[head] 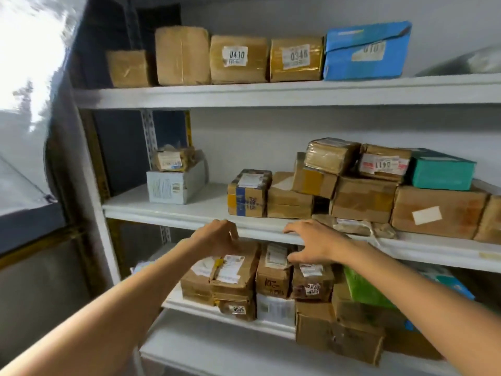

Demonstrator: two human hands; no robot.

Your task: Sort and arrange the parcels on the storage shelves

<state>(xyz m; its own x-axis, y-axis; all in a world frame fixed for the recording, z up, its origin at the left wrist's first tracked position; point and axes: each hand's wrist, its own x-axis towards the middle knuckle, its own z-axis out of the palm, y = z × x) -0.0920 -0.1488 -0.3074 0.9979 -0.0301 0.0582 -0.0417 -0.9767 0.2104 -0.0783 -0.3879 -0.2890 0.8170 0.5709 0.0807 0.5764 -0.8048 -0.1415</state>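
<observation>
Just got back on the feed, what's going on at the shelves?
A person reaches both hands into the lower shelf. The left hand curls over a labelled brown parcel near the row's left end; whether it grips is unclear. The right hand, fingers spread, hovers over the neighbouring parcels. Nothing looks lifted.

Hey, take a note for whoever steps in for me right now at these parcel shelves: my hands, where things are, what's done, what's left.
Left hand: fingers curled over the labelled parcel on the lower shelf; a real grip cannot be confirmed.
Right hand: open, fingers spread, at the upright parcel next along.
Top shelf: four brown parcels and a blue box stand in a neat row; looks done.
Middle shelf: the pile on the right is loosely stacked.
Left to do: sort that pile and the crowded lower shelf.
</observation>
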